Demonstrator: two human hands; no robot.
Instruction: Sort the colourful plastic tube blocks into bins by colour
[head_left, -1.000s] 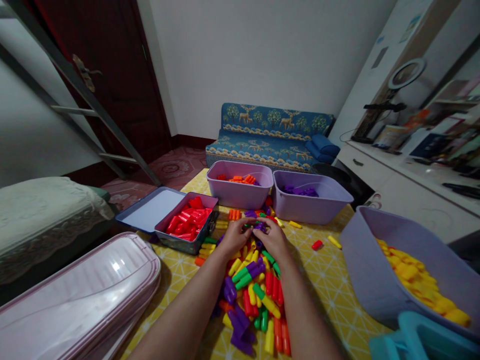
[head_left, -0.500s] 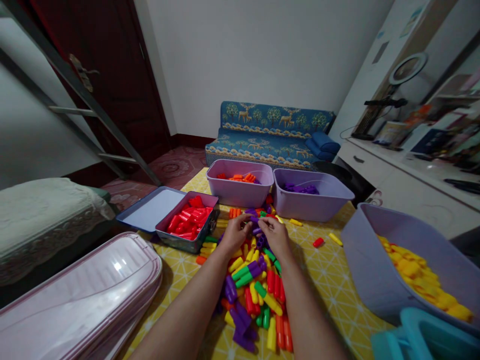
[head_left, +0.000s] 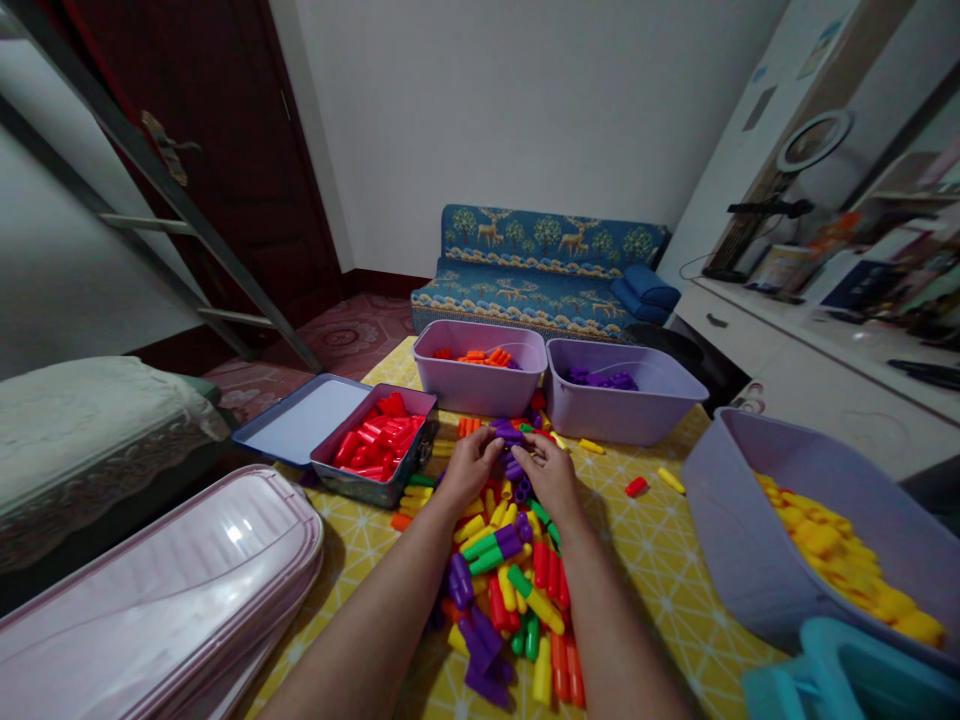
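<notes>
My left hand (head_left: 472, 464) and my right hand (head_left: 550, 470) meet over the far end of a loose pile of bullet-shaped plastic pieces (head_left: 514, 560) in purple, green, yellow, red and orange. Between the fingertips of both hands is a purple plastic piece (head_left: 507, 432), gripped from its two sides. Other purple pieces lie just below the fingers, and I cannot tell whether any of them is joined to the held one. Fingers partly hide it. Some pieces in the pile are stuck together in pairs or rows.
Behind the pile stand a lilac bin (head_left: 480, 385) with orange pieces and another lilac bin (head_left: 622, 405) with purple ones. A metal box (head_left: 375, 488) of red pieces is left; a bin (head_left: 720, 520) of yellow pieces is right. Pinkish lids (head_left: 165, 590) and a turquoise container (head_left: 840, 670) flank the front.
My fingertips have shifted slightly apart around the purple piece, which now lies more crosswise between them. Bins and pile look the same.
</notes>
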